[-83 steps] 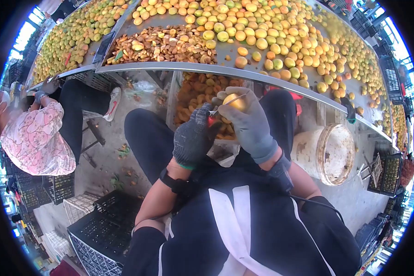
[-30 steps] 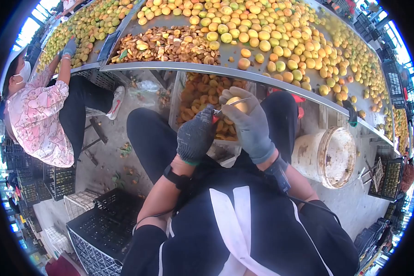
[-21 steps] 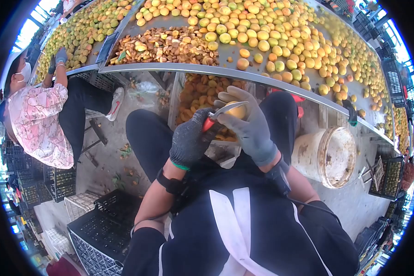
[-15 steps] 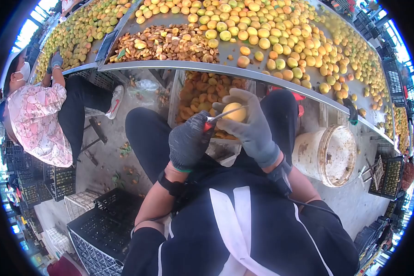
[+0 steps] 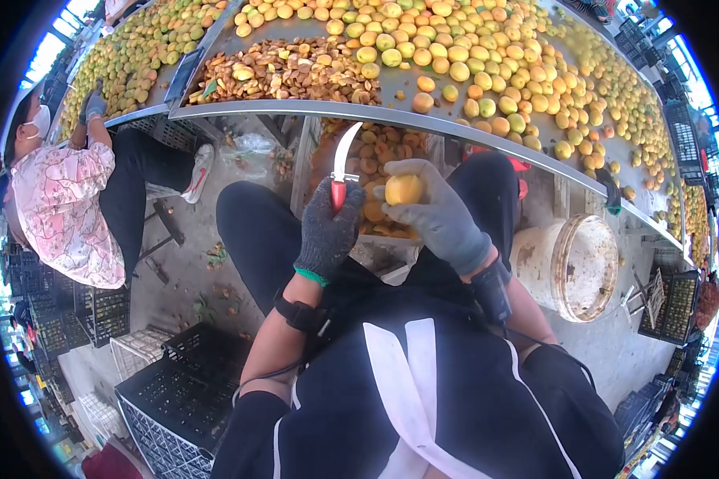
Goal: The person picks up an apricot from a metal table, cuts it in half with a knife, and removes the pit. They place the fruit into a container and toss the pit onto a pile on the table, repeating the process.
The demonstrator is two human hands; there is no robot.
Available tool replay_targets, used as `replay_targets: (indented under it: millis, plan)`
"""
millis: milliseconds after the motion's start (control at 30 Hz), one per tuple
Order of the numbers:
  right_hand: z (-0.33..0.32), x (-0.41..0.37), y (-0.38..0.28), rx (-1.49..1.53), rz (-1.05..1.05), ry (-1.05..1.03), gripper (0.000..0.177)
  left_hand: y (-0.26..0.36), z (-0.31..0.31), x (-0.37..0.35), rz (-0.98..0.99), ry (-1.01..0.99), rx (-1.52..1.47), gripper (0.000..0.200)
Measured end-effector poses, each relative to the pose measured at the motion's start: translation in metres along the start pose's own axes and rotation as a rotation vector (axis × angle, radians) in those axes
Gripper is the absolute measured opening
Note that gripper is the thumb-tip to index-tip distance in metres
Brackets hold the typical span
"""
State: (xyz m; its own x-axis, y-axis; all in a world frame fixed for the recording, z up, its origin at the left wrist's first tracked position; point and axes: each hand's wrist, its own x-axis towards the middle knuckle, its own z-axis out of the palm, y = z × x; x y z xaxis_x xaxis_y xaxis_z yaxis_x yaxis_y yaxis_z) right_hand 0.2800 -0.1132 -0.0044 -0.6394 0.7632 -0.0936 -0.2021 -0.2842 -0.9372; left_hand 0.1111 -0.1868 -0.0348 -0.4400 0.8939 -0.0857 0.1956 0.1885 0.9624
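Note:
My left hand [image 5: 326, 233], in a dark knit glove, is wrapped round the red handle of a knife [image 5: 343, 164]. Its curved blade points up toward the sorting table's edge. Beside it, my right hand [image 5: 449, 223], in a grey glove, grips a yellow apricot [image 5: 403, 189] between thumb and fingers. Blade and fruit are apart. Below both hands, between my knees, a crate holds many apricot halves [image 5: 375, 148], partly hidden by the hands and the table edge.
A metal-edged table [image 5: 487, 140] carries many whole apricots [image 5: 527, 80] and a heap of apricot stones [image 5: 287, 73]. A stained white bucket [image 5: 587, 269] stands at right, a black crate [image 5: 188, 391] at lower left. A masked co-worker [image 5: 64, 191] sits at left.
The knife has come away from the apricot and swung from lying across it to upright. My left hand turned with it; my right hand still holds the apricot, now tilted.

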Motion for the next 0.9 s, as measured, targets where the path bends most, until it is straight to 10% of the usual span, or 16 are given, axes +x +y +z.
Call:
replay_targets:
  millis: [167,233,467,900]
  plan:
    - [-0.004,0.006,-0.007,0.044,0.187,0.082,0.05,0.014,0.003,-0.002,-0.161,-0.108,-0.227,0.021]
    - [-0.008,0.009,0.003,-0.468,-0.14,0.158,0.053,0.003,0.005,-0.002,-0.009,-0.071,-0.079,0.022]
    - [-0.011,0.004,-0.005,-0.008,0.118,0.131,0.053,0.02,0.0,-0.016,0.311,0.037,0.656,0.027]
    - [0.004,-0.002,-0.013,-0.113,0.0,0.054,0.049,0.008,-0.007,-0.019,0.539,0.033,0.926,0.031]
